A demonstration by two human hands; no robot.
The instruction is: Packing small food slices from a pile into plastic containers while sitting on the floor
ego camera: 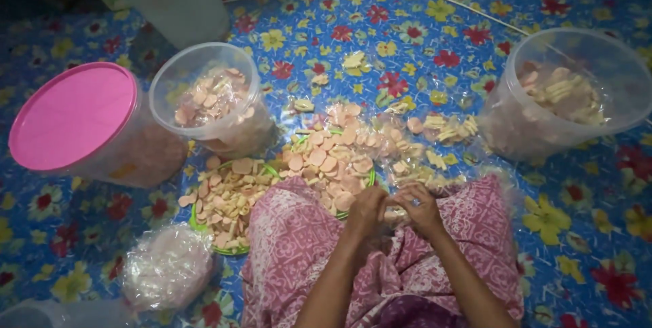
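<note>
Low in the frame, just right of centre: left hand (367, 209) and right hand (418, 207) touching, grips pinched together on a small clear packet (392, 214) of crackers over the pink patterned lap cloth (299, 246). Partly done, by the look: filled packets (435, 139) lying beyond, more in the tub (598, 77) at right. Still loose and plentiful: pink crackers (326, 158) on green trays (204, 229) mid-frame, open jar (207, 90) upper left, on the flowered floor mat (421, 29)

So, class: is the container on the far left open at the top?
No, the container is covered by a flat pink lid.
</note>
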